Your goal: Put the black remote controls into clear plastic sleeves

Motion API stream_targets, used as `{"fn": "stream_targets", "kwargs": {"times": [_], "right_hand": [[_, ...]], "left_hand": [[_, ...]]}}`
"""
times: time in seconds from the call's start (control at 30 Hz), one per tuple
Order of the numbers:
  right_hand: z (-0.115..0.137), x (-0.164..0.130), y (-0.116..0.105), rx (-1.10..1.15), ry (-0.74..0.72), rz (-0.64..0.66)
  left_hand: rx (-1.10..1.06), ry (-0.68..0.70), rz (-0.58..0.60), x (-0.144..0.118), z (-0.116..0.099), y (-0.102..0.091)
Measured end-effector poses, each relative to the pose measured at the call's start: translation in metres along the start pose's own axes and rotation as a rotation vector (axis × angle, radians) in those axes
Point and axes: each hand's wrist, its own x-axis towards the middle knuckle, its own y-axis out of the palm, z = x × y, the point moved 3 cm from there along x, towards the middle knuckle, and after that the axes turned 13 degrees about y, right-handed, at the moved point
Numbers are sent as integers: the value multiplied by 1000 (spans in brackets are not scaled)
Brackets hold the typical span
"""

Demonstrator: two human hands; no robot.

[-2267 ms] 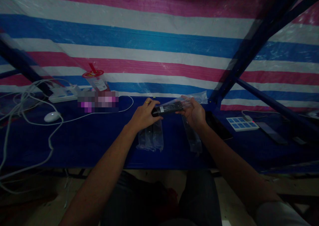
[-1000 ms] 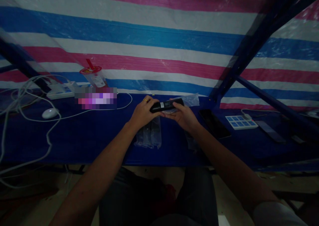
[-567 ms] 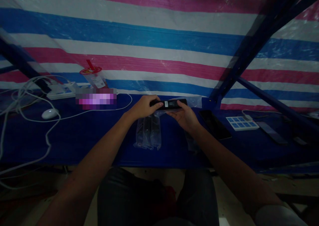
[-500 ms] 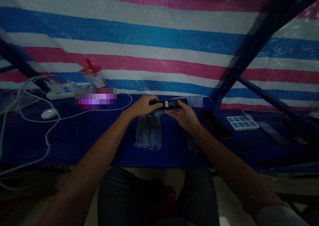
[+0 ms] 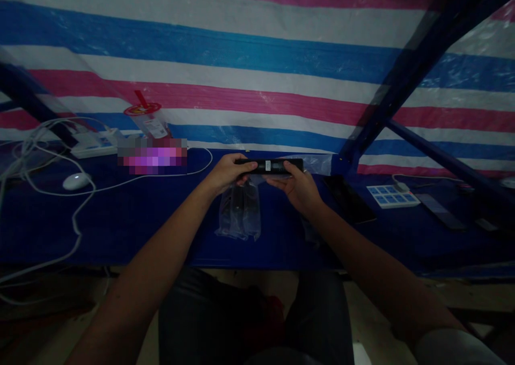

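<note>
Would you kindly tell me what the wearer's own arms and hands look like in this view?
The left hand and right hand are bare, without gloves, and no watch shows on either wrist. A plain, pale grey fabric sleeve covers part of the right arm; no sleeve shows on the left arm.

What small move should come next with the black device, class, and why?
Perhaps ease the black device leftward, away from the clear plastic: the left hand grips one end, and the plastic shows beyond the other, which the right hand holds.
</note>
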Motion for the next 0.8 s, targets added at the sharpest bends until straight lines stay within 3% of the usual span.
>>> {"fn": "stream_targets", "kwargs": {"times": [0.23,0.6,0.73,0.8], "right_hand": [[4,-3,1,-11,-48,-68],[9,-6,2,-15,-74,-103],[9,-4,0,-7,-74,-114],[9,-2,-2,-4,-69,-123]], "left_hand": [[-98,-25,-52,-2,-3,10],[-78,24,-50,-3,-3,15],[17,53,-29,-3,-2,15],[148,133,-37,-3,-4,15]]}}
